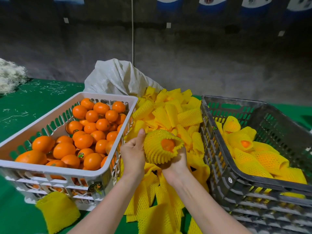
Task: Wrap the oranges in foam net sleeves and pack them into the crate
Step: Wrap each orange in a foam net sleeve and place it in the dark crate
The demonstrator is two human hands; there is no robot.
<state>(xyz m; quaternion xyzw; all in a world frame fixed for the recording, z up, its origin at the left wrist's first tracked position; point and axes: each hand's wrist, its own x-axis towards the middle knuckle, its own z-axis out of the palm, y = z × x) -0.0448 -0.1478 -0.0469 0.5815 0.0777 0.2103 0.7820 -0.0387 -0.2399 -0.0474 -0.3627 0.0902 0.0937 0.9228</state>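
Both hands hold one orange [167,145] that sits inside a yellow foam net sleeve [156,149]; only a patch of the fruit shows through the sleeve's open end. My left hand [133,153] grips the sleeve's left side, thumb up along it. My right hand [176,163] cups it from below. A white crate [94,173] on the left holds several bare oranges [83,141]. A dark grey crate [219,166] on the right holds several wrapped oranges [244,142].
A pile of loose yellow sleeves [170,114] lies between the crates and spills toward me. One sleeve [57,211] lies by the white crate's near corner. A white woven sack [118,78] stands behind the pile. Pale shredded fibre [10,76] sits far left on the green table [25,107].
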